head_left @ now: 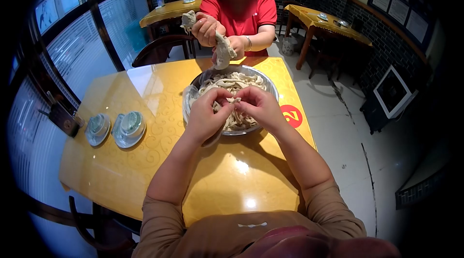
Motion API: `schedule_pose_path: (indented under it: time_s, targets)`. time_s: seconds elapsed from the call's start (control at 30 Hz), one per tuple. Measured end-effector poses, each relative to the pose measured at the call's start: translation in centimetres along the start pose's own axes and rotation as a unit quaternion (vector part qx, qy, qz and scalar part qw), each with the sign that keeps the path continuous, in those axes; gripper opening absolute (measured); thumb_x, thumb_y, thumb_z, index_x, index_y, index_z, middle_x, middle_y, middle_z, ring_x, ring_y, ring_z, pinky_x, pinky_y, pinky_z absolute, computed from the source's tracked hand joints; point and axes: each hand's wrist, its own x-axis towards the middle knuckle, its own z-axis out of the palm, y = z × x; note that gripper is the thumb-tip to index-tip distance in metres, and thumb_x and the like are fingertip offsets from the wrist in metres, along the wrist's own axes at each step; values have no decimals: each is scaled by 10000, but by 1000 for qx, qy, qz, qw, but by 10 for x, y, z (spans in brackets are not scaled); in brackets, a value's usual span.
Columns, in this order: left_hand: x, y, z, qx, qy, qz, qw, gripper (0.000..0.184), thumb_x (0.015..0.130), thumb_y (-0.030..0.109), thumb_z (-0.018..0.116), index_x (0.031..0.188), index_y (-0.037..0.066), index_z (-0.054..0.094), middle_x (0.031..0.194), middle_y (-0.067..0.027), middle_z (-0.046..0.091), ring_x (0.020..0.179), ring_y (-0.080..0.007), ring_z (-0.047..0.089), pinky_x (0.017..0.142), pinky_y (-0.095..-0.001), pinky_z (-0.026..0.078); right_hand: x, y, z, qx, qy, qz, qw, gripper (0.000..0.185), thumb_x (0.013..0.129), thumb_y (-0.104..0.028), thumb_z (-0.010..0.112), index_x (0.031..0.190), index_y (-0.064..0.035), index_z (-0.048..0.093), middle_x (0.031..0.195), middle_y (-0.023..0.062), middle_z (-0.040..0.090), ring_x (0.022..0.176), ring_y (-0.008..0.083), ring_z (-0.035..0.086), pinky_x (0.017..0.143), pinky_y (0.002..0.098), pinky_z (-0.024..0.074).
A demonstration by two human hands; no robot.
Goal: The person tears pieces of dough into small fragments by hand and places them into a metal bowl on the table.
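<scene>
Both my hands meet over a large round metal bowl (271, 86) heaped with pale, soft, ragged strips (237, 81) whose kind I cannot make out. Fingers and thumb of my left hand (209, 112) pinch one end of a small pale piece (234, 100). From the other side, my right hand (262, 108) grips the same piece with its fingertips. Clear plastic film (189, 96) hangs over the bowl's left edge. Across the table, a person in a red shirt (265, 9) holds a thicker pale strip (223, 52) above the bowl's far side.
The bowl stands on a table with a yellow patterned cover (116, 161). Two wrapped dish sets (130, 125) (98, 125) and a dark utensil holder (64, 118) are at the left. A red numbered sticker (292, 116) lies by the right edge. A dark chair (164, 47) stands beyond the table.
</scene>
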Motion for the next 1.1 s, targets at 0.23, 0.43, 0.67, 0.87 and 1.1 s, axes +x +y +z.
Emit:
schedule_pose_path:
  time_s: [0.23,0.43,0.67,0.87,1.1]
  targets:
    - [-1,4,-2,13,15,4,1000,223,777,141,668,965,23,640,769,-73,646,722,-143,616,677,-273,482,-2,-2,3,-22,8,-44,999,174,857,-88,642,1006,3,636,862,33,658,767,71,603,684,221,495]
    - [-1,4,-2,14,11,-19,1000,193,775,154,670,918,24,660,767,-65,655,702,-129,614,643,-255,475,-3,-7,4,19,7,-20,1000,218,863,-78,645,1053,16,593,917,41,642,798,83,609,708,222,501]
    - [0,9,-3,29,1,-60,998,162,765,161,690,850,25,665,735,-51,656,656,-116,594,619,-250,463,-2,-6,1,57,-8,28,998,225,869,-82,644,1052,32,583,903,45,637,784,85,610,698,217,498]
    - [0,9,-3,22,-5,-67,998,163,767,169,710,832,27,662,712,-38,635,667,-108,588,625,-245,460,-2,-8,1,23,-3,13,1000,220,873,-92,635,1061,20,622,892,31,644,769,74,592,696,216,492]
    - [2,-4,-7,-192,38,-139,971,275,842,244,703,971,26,594,770,-20,601,676,-79,575,603,-191,458,2,-6,-5,-42,40,7,998,244,881,-92,618,1105,5,610,905,25,639,787,71,585,697,220,490]
